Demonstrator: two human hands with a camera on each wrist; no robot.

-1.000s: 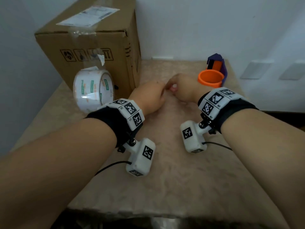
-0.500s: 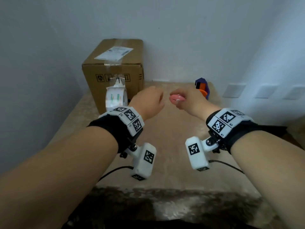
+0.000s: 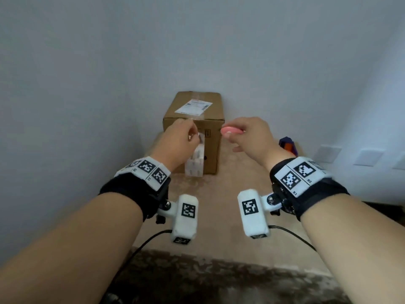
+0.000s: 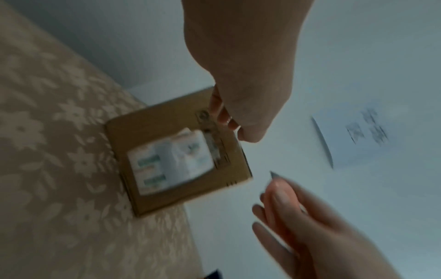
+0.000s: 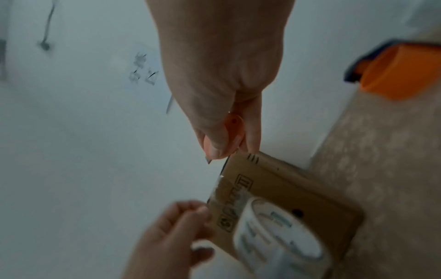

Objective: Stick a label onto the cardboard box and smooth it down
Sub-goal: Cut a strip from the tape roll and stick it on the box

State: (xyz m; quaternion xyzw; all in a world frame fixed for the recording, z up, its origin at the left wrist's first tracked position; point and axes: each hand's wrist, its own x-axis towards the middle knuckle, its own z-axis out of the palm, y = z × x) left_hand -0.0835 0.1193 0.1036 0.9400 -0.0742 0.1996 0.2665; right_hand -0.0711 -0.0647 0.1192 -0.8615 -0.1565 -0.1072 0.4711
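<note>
1. My left hand (image 3: 178,142), left of centre in the head view, has its fingers curled; I cannot tell whether they pinch anything.
2. The tape roll (image 3: 195,160) leans on the cardboard box (image 3: 211,148) at centre, a label (image 3: 194,106) on its top.
3. My right hand (image 3: 248,137), right of centre, pinches a pink cutter (image 3: 230,130).

A roll of tape (image 3: 195,160) stands on the patterned table (image 3: 219,216) near an orange-and-purple object (image 3: 288,146).
</note>
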